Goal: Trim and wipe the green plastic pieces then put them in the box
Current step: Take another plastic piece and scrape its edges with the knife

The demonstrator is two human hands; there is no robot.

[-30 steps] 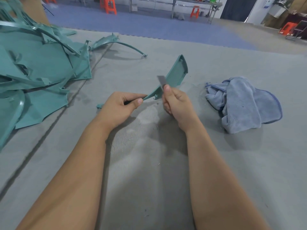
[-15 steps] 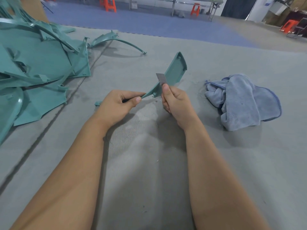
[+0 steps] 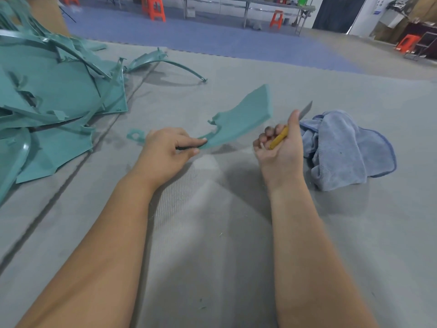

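Gripping a curved green plastic piece at its narrow end, the left hand is held just above the grey mat. A yellow-handled knife is clasped in the right hand, its grey blade pointing away, just beside a crumpled blue cloth. More green plastic pieces are piled at the far left.

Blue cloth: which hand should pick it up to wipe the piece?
Probably right. The right hand lies beside the blue cloth, though it holds the knife; the left hand holds the green plastic piece.
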